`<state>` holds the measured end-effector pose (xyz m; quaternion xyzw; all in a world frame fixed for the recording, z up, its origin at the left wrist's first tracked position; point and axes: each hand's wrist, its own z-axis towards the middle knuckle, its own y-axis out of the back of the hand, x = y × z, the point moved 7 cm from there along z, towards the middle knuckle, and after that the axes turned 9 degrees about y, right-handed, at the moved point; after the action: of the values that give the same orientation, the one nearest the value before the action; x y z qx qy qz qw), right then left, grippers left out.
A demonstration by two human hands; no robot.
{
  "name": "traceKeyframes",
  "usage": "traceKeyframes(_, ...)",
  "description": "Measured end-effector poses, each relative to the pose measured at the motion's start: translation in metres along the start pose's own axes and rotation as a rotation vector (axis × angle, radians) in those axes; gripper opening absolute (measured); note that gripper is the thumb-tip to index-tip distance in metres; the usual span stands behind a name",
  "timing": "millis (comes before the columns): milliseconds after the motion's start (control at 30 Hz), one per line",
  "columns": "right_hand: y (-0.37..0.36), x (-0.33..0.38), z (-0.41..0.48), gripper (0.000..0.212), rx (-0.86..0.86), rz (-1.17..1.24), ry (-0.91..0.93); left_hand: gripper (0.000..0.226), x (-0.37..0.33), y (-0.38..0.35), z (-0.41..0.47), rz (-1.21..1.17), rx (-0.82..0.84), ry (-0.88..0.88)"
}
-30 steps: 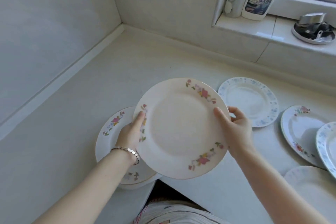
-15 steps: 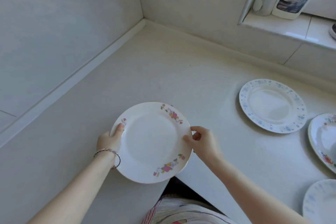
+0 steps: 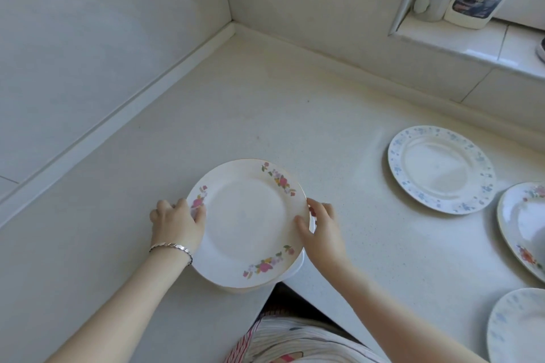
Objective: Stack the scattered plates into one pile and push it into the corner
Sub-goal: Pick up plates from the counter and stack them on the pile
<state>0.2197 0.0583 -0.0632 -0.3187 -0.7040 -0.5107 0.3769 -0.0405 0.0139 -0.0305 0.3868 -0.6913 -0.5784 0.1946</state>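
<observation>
The white round china plate with pink flowers (image 3: 247,221) rests on a second white plate (image 3: 295,270) at the pale surface's (image 3: 265,97) near edge. The left hand (image 3: 177,224) and right hand (image 3: 321,233) pinch its opposite rims. The likely next pick, a blue-flowered white plate (image 3: 439,169), lies right of the fingers (image 3: 300,221), nearest the right hand.

The left hand (image 3: 177,224) and right hand (image 3: 321,233) grip a floral plate (image 3: 247,221) over a second plate (image 3: 295,270) at the counter's (image 3: 265,112) near edge.
</observation>
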Motion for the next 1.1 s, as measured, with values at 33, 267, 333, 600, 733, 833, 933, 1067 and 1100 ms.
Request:
traceKeyframes(33,-0.005,-0.003,0.0,0.05,0.015,0.133,-0.049,0.04,0.004,-0.005,0.004,-0.122,0.017,-0.003)
traceKeyframes(267,-0.028,-0.007,-0.002,0.051,0.014,0.589,-0.106,0.036,0.012,-0.042,-0.017,-1.264,0.482,0.308)
traceKeyframes(333,-0.033,-0.012,0.0,0.058,0.024,0.628,-0.106,0.033,0.011,-0.045,-0.021,-1.349,0.456,0.309)
traceKeyframes(600,0.001,-0.047,0.016,0.059,0.067,0.631,-0.226,0.035,0.015,-0.045,0.0,-1.205,0.452,0.355)
traceKeyframes(733,0.058,-0.121,0.017,0.057,-0.478,1.07,-0.73,0.039,0.016,-0.042,0.009,-1.07,0.385,0.329)
traceKeyframes(833,0.087,-0.154,0.029,0.053,-0.681,1.196,-0.754,0.036,0.013,-0.036,0.002,-1.059,0.279,0.301)
traceKeyframes(933,0.115,-0.154,0.049,0.051,-0.855,1.352,-0.589,0.035,0.013,-0.036,0.002,-1.037,0.244,0.29)
traceKeyframes(1067,0.14,-0.165,0.068,0.034,-0.943,1.472,-0.662,0.035,0.015,-0.039,0.005,-1.032,0.237,0.301)
traceKeyframes(1100,0.142,-0.164,0.068,0.031,-0.947,1.479,-0.669,0.035,0.016,-0.04,0.005,-1.027,0.235,0.303)
